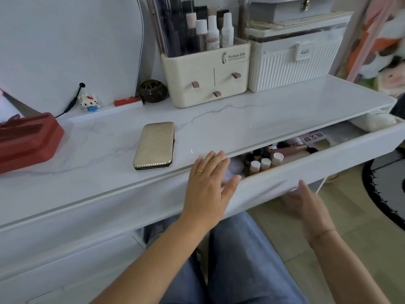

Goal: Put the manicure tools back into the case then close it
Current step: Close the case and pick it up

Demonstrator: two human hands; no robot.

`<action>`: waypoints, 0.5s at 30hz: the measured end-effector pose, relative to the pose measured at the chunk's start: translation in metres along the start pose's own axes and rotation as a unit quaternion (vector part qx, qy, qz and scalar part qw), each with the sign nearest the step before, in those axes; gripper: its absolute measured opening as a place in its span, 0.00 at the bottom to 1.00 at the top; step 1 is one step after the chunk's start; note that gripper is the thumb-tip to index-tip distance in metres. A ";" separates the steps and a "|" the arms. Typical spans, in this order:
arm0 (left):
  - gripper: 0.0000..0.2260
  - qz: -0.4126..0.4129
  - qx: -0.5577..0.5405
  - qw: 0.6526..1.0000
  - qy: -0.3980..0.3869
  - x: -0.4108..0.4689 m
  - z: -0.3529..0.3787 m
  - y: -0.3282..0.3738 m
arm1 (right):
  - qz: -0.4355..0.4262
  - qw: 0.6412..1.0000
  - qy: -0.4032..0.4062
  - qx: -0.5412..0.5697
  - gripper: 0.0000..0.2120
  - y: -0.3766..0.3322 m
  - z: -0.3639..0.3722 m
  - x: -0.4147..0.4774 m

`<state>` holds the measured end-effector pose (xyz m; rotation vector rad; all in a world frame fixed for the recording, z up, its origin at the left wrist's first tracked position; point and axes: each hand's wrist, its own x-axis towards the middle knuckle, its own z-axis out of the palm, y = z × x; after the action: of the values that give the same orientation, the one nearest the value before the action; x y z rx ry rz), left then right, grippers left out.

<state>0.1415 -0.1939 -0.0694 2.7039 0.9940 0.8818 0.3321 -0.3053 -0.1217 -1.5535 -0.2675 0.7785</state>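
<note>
Marble-white surface [252,119] is carrying the gold case [155,145], lying shut near its front edge. The drawer [328,163] is standing open; left hand [208,185] spread on its rim, right hand [306,202] open beneath its front. Judging, the task looks finished; next, push the drawer shut.

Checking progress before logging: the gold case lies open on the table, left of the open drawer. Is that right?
Not quite: the head view shows the gold case closed, not open. It does lie on the table, left of the open drawer.
</note>
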 end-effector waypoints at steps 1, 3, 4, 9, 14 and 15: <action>0.27 0.009 -0.023 1.000 0.003 -0.003 0.002 0.007 | -0.117 0.985 0.077 -0.104 0.24 -0.006 -0.007 -0.005; 0.22 0.017 -0.069 0.997 0.025 -0.010 0.005 0.021 | -0.320 0.907 0.133 -0.240 0.25 -0.022 -0.015 -0.015; 0.21 0.015 -0.085 0.996 0.032 -0.013 0.006 0.027 | -0.388 0.865 0.114 -0.297 0.24 -0.030 -0.018 -0.019; 0.22 -0.030 -0.111 0.993 0.026 -0.019 0.004 0.042 | -0.460 0.763 0.025 -0.453 0.21 -0.029 -0.028 -0.012; 0.32 -0.066 -0.102 0.992 -0.021 -0.018 -0.003 0.056 | -0.443 0.802 0.064 -0.397 0.19 -0.032 -0.033 -0.017; 0.33 -0.066 -0.105 0.992 -0.026 -0.019 -0.004 0.060 | -0.436 0.814 0.077 -0.376 0.19 -0.032 -0.033 -0.020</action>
<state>0.1606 -0.2524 -0.0572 2.4435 0.9955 0.8350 0.3465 -0.3383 -0.0864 -1.9262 -1.1813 -0.2427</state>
